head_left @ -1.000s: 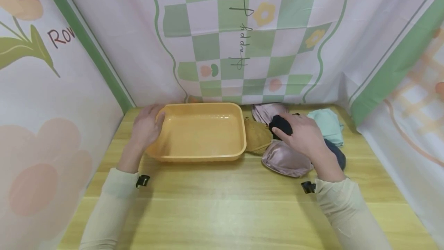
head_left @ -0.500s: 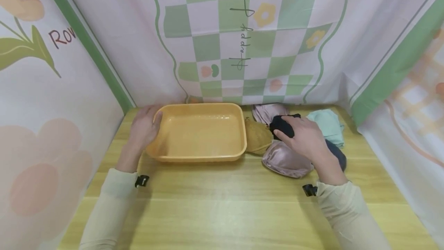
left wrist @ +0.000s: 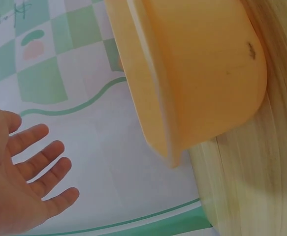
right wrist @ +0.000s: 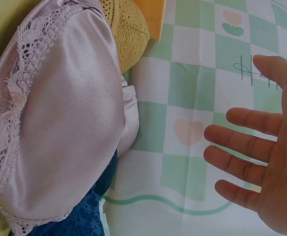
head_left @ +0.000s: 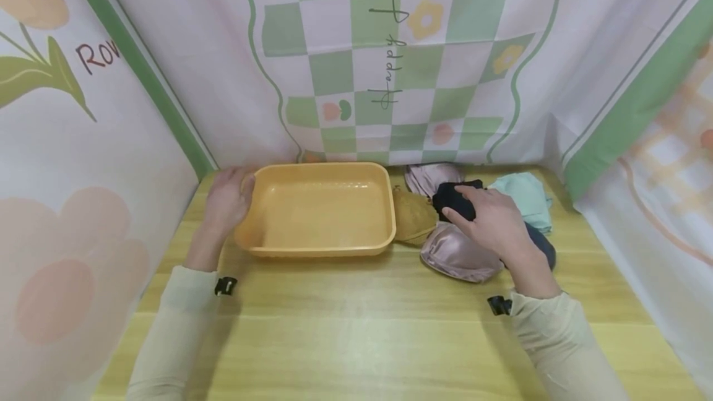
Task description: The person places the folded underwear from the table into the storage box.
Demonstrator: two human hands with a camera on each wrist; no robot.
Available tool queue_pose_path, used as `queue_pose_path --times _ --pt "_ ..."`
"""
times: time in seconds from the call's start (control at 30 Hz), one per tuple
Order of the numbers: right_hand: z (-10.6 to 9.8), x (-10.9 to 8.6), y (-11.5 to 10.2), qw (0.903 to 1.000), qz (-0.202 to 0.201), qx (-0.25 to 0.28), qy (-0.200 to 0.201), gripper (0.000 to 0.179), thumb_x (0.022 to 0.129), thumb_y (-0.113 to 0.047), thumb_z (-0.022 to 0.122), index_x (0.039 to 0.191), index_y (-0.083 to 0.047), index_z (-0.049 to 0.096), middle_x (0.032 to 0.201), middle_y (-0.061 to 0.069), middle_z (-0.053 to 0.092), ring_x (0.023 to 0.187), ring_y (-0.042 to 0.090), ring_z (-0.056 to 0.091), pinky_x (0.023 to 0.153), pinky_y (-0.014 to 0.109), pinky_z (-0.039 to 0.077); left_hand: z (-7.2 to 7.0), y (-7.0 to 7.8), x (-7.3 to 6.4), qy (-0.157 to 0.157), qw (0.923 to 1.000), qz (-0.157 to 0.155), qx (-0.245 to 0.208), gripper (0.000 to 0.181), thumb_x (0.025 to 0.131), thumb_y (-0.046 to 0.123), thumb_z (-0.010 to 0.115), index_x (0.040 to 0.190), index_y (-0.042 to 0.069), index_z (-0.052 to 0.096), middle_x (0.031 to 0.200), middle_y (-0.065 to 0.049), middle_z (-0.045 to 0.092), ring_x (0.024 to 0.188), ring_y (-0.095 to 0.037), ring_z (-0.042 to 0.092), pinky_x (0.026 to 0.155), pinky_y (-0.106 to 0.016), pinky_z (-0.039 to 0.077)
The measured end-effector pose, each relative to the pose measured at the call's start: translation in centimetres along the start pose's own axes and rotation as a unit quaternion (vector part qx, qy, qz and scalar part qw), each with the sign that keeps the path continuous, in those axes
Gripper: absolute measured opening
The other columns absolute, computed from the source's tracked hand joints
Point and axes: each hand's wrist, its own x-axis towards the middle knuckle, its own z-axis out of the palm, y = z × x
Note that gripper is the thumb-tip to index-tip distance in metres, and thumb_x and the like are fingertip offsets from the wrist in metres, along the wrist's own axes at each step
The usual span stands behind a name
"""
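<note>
My left hand [head_left: 227, 201] hovers by the left end of a yellow plastic tray [head_left: 323, 251]. In the left wrist view its fingers [left wrist: 41, 161] are spread, apart from the tray wall [left wrist: 207, 73]. My right hand [head_left: 496, 218] is held over a group of folded bras, fingers relaxed and holding nothing. Below it lies a black bra [head_left: 453, 200], partly hidden. Around that are a mauve satin bra [head_left: 459, 254] with lace trim, a mustard lace bra [head_left: 414, 218], another mauve piece [head_left: 431, 178], a dark blue one [head_left: 540, 246] and a mint one [head_left: 523, 200].
The tray stands on a wood-grain table [head_left: 356, 327], close to the back curtain [head_left: 412, 79], its right end beside the mustard bra. Printed side curtains [head_left: 83, 203] flank the table's left and right.
My left hand has drifted slightly left, away from the tray's end. The right hand has shifted a little to the right over the bras. Tray and bras stay put.
</note>
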Motion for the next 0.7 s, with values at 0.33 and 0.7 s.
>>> queue_pose_path --times 0.33,0.7 --pt "-0.4 -0.2 -0.2 1.0000 0.004 0.005 0.001 0.069 0.098 -0.058 0.050 0.143 -0.006 0.052 0.133 0.022 0.063 0.113 0.046 0.059 0.095 0.062 0.046 0.0 -0.6 0.2 0.003 0.9999 -0.012 -0.004 0.041 0.108 0.026 0.038 0.134 0.002 0.057 0.130 -0.028 0.057 0.125 -0.046 0.049 0.105 -0.062 0.041" --pt "-0.1 -0.4 -0.2 0.9999 0.008 0.001 -0.011 0.073 0.099 -0.062 0.046 0.144 -0.006 0.050 0.136 0.022 0.061 0.116 0.046 0.057 0.097 0.062 0.046 0.0 -1.2 0.2 0.003 0.9997 -0.022 -0.011 0.041 0.108 0.027 0.038 0.135 0.002 0.058 0.129 -0.027 0.058 0.124 -0.044 0.050 0.106 -0.060 0.041"
